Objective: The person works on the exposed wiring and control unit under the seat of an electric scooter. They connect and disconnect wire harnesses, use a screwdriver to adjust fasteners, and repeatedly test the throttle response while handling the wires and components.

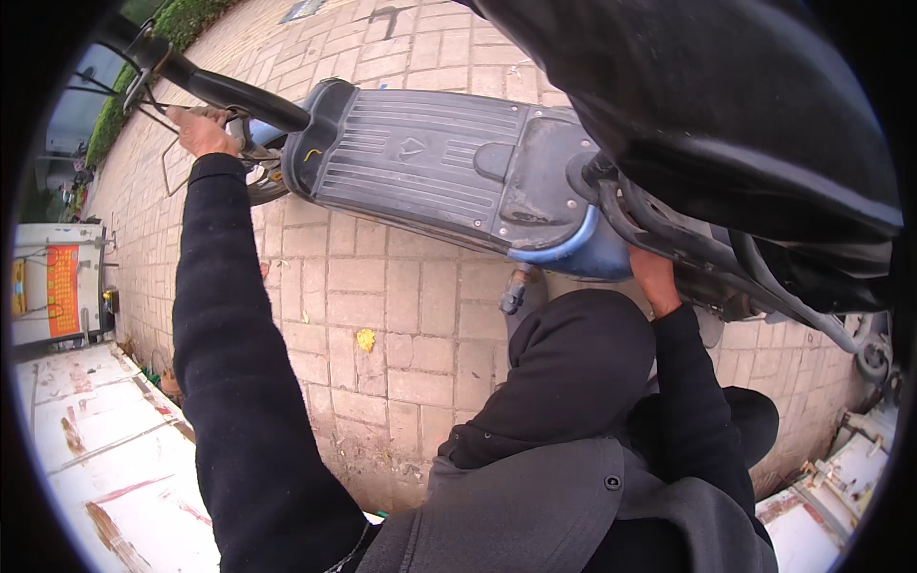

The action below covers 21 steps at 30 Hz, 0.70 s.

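A blue-and-black electric scooter point(420, 158) stands across in front of me, its ribbed footboard between my arms. At its front end, beside the black steering column point(250, 99), my left hand point(202, 132) is closed round a part of the scooter's front. Part of the front wheel point(267, 184) shows just below that hand. My right hand point(652, 279) reaches against the blue rear body, below the black frame tubes. Its fingers are hidden behind the bodywork. The large black seat point(726, 105) overhangs the upper right. A folded footrest peg point(516, 288) sticks out near my knee.
Brick paving point(382, 382) lies under the scooter, with a yellow leaf point(366, 339) on it. A scuffed white surface point(115, 458) is at lower left, and more white, worn pieces point(831, 497) are at lower right. A green hedge point(186, 17) runs along the upper left.
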Each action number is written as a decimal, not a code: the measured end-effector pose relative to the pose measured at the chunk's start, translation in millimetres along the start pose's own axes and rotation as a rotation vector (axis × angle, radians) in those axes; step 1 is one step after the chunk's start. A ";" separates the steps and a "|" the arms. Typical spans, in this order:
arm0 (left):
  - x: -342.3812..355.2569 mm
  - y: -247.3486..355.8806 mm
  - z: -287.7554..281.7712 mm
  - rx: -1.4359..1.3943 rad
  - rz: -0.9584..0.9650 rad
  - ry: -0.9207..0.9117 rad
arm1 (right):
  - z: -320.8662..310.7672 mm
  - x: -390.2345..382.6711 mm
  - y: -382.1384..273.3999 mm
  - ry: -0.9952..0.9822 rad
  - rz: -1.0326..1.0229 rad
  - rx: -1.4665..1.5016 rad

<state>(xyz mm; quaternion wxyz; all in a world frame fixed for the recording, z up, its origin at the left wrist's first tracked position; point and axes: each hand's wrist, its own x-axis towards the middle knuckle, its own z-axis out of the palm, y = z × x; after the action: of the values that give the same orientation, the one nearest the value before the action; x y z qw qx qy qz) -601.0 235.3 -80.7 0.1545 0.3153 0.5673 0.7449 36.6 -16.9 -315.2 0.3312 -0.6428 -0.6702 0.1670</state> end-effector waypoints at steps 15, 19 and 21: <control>41.4 -23.5 -17.8 0.047 0.123 -0.102 | 13.8 7.1 -22.1 0.182 -0.289 -0.652; 58.6 -32.8 -20.6 -0.017 0.063 -0.067 | 18.2 4.3 -14.8 0.204 -0.194 -0.157; 59.7 -28.9 -13.7 -0.025 0.002 -0.014 | 18.1 3.6 -13.4 0.206 -0.251 -0.226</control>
<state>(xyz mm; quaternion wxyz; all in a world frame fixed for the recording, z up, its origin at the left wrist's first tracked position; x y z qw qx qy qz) -658.4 269.1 -92.5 0.1617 0.3189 0.5567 0.7498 14.8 -11.4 -318.8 0.3421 -0.6008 -0.7222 -0.0185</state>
